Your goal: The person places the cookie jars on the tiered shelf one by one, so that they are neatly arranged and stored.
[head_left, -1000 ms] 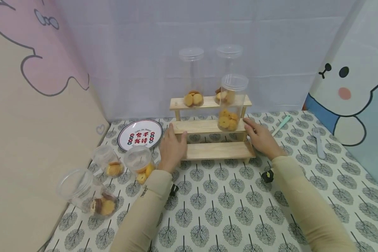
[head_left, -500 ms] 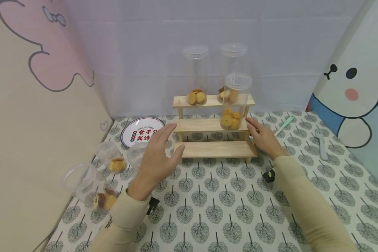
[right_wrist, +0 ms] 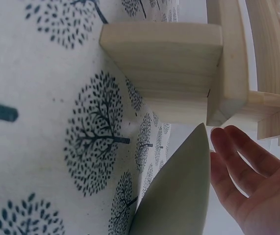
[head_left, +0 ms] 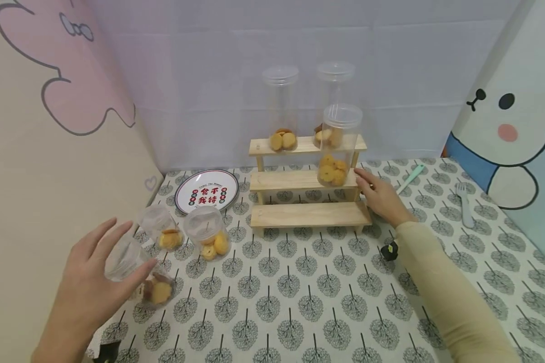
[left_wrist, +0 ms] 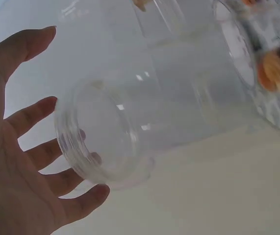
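At the left, my left hand (head_left: 85,280) is spread around the lid end of a clear jar (head_left: 123,259) lying on its side with cookies at its far end. In the left wrist view the fingers fan out beside the lid (left_wrist: 98,132); whether any fingertip touches it is unclear. My right hand (head_left: 383,200) rests at the right end of the middle step of a three-tier wooden rack (head_left: 309,216), its fingertips (right_wrist: 221,139) against the wood. One tall cookie jar (head_left: 338,146) stands on that middle step, and two more, a left jar (head_left: 281,111) and a right jar (head_left: 333,91), on the top step.
Two smaller cookie jars, one clear jar (head_left: 158,222) and another (head_left: 205,227), lie tilted near the left wall. Behind them is a printed plate (head_left: 206,191). A mint-handled utensil (head_left: 411,179) and a pale fork (head_left: 465,206) lie at the right on the tree-print cloth (head_left: 300,302).
My left hand has left the rack's left end and swung left and toward me, over to the lying jar. The right hand has stayed at the rack's right end.
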Available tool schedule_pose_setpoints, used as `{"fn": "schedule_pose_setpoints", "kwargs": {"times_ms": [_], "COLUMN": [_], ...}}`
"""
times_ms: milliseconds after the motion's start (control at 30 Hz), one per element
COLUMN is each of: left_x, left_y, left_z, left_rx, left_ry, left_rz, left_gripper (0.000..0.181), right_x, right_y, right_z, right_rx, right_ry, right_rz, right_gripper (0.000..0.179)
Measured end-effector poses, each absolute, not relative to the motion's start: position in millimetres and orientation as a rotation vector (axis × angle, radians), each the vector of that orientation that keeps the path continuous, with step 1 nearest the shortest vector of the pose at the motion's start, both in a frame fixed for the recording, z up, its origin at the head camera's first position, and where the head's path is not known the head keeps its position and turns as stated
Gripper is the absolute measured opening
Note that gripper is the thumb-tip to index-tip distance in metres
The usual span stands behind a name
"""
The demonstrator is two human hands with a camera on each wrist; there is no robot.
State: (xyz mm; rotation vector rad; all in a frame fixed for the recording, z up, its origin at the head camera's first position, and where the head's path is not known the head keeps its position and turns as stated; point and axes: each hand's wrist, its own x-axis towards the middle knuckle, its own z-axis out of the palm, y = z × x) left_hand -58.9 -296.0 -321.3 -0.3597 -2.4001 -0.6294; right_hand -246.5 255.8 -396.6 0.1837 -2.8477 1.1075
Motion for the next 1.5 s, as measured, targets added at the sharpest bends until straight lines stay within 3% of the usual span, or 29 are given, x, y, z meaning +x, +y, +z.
{"fn": "schedule_pose_setpoints", "kwargs": {"times_ms": [200,400,1500], "left_x": [-43.7,-43.7,-45.1], "left_y": [-323.5,-329.9,-321.0], "left_z": [-339.2,-354.5,-368.7], "left_rx": [-0.148,-0.036,0.083], "left_ry": [-2.474,-2.543,-2.427], "left_rz": [-0.7,-0.749,-0.855], "left_gripper": [0.09,0.089,0.086], "right_x": [-248.1,-247.5,-245.8], "right_y": [257.3,256.8,255.6], "right_z": [-395.1,-395.3,-395.7], "right_rx": [0.181,0.159,0.167], "right_ry": [-2.863,-2.871,-2.844], "right_rz": [1.088,1.096,1.144], "right_gripper": [0.062,0.062,0.061]}}
